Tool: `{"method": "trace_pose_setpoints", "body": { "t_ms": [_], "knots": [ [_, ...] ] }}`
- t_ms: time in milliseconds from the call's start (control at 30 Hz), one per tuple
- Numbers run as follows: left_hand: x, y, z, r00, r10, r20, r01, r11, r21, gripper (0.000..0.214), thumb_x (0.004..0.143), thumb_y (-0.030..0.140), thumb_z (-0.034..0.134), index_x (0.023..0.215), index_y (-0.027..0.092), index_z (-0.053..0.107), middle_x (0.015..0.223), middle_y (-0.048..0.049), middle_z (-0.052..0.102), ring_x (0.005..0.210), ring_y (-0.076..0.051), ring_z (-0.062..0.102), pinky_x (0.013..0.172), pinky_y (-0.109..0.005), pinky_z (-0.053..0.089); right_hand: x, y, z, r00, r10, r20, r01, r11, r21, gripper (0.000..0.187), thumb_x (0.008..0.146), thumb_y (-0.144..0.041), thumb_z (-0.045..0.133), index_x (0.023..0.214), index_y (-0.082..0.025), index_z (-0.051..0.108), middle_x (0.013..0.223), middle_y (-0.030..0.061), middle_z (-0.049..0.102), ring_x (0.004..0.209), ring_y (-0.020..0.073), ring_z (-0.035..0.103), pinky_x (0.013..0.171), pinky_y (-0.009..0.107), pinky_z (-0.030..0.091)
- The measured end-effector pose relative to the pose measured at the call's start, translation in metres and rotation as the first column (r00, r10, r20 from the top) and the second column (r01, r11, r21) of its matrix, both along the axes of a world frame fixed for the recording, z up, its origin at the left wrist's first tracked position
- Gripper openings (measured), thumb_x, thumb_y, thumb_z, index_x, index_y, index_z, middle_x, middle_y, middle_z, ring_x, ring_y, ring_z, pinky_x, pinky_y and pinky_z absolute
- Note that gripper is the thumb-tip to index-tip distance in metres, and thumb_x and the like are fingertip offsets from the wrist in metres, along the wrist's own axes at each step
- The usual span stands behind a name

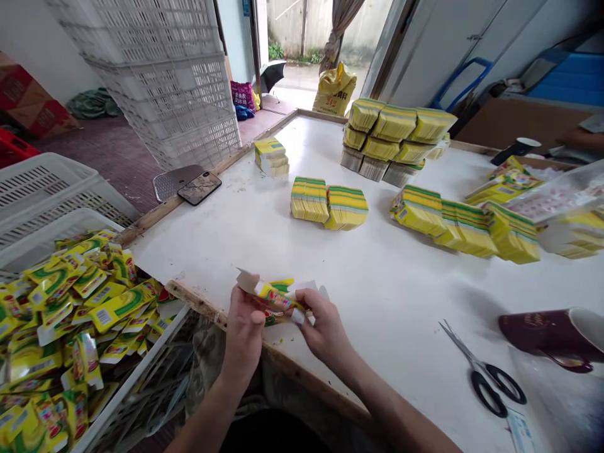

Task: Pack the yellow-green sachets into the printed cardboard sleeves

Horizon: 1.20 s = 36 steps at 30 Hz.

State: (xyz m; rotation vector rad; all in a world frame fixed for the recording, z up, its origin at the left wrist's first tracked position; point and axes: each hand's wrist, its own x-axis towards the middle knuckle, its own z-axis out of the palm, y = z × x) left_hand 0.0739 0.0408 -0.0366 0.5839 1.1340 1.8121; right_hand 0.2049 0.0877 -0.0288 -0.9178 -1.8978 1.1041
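Both of my hands hold one small yellow and green carton (276,297) over the near edge of the white table (245,233). My left hand (243,327) grips its left end, where a white flap sticks up. My right hand (323,324) pinches the right end with fingers curled. The carton looks partly folded. A white crate (141,362) at my left is full of several folded yellow cartons (70,314).
Bundles of flat yellow cartons lie on the table: a pair (329,204) in the middle, a row (465,223) at the right, a stack (396,135) at the back. Scissors (486,371) and a dark red mug (552,333) lie near right. Two phones (189,184) rest on the left edge. Crates (165,75) lean behind.
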Motion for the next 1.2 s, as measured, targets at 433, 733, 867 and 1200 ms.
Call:
{"method": "trace_pose_setpoints", "body": {
  "t_ms": [433, 733, 867, 1200],
  "knots": [
    [-0.063, -0.018, 0.061, 0.553, -0.352, -0.755, 0.225, 0.936, -0.271, 0.094, 0.053, 0.056, 0.082, 0.134, 0.023, 0.047, 0.137, -0.0120, 0.054, 0.127, -0.034, 0.048, 0.108, -0.047, 0.035, 0.013, 0.000, 0.020, 0.984, -0.099, 0.149, -0.040, 0.689, 0.724, 0.025, 0.091, -0.008, 0.051, 0.094, -0.028, 0.066, 0.087, -0.0022, 0.067, 0.093, 0.0163, 0.056, 0.106, 0.041, 0.030],
    [-0.023, -0.013, 0.013, 0.318, -0.327, -0.890, 0.145, 0.944, -0.295, 0.065, 0.070, 0.036, 0.074, 0.126, 0.023, 0.046, 0.104, -0.0114, 0.066, 0.089, -0.031, 0.066, 0.072, -0.040, 0.052, 0.010, 0.006, 0.009, 1.000, -0.012, -0.028, 0.007, 0.986, -0.169, 0.051, 0.090, -0.045, 0.053, 0.136, -0.022, 0.046, 0.131, 0.0147, 0.054, 0.120, 0.0299, 0.052, 0.094, 0.047, 0.049],
    [-0.016, -0.018, 0.009, 0.239, -0.251, -0.938, 0.221, 0.955, -0.199, 0.062, 0.072, 0.027, 0.071, 0.128, 0.024, 0.043, 0.110, -0.0142, 0.064, 0.097, -0.032, 0.064, 0.078, -0.041, 0.052, 0.002, 0.001, 0.011, 0.935, 0.193, -0.298, -0.334, 0.763, -0.554, 0.037, 0.095, -0.044, 0.046, 0.125, -0.024, 0.056, 0.109, 0.0078, 0.067, 0.104, 0.0242, 0.063, 0.088, 0.042, 0.053],
    [-0.022, -0.014, 0.009, 0.451, -0.338, -0.826, 0.307, 0.928, -0.212, 0.065, 0.065, 0.015, 0.070, 0.124, 0.026, 0.045, 0.107, -0.0103, 0.065, 0.089, -0.027, 0.066, 0.075, -0.038, 0.053, -0.001, -0.010, 0.013, 0.949, 0.300, 0.093, -0.303, 0.953, 0.023, 0.068, 0.090, -0.027, 0.054, 0.150, -0.021, 0.023, 0.151, 0.0162, 0.035, 0.140, 0.0276, 0.032, 0.110, 0.045, 0.036]
  ]
}}
